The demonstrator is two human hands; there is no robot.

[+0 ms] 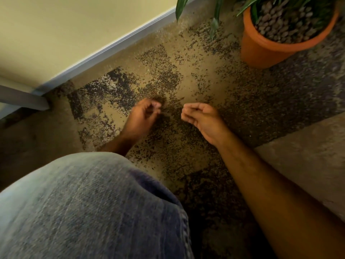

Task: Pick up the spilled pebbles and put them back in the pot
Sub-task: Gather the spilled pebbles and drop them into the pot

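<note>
Clearly the trouble lies in how little can be told apart down at the floor: the left hand [143, 114] is blurred, its fingers [155, 105] curled inward as if pinching, but whether they grip any pebble I cannot tell. The right hand [200, 117] hovers just beside it, palm turned up and fingers cupped loosely, and whether the hollow holds anything cannot be seen. No spilled pebble stands out from the speckled carpet [164, 75] under and ahead of the fingertips; its dark flecks could easily hide one, so pieces may be missed or the fingers may close on carpet alone. The pot [261, 47], orange and filled with brown pebbles [285, 21], stands well beyond the right fingertips, up and to the right. Carrying a loose handful that far, I judge, risks pebbles slipping through a slack cup. The plant's leaves [214, 19] hang between fingers and rim and could knock a hand.
</note>
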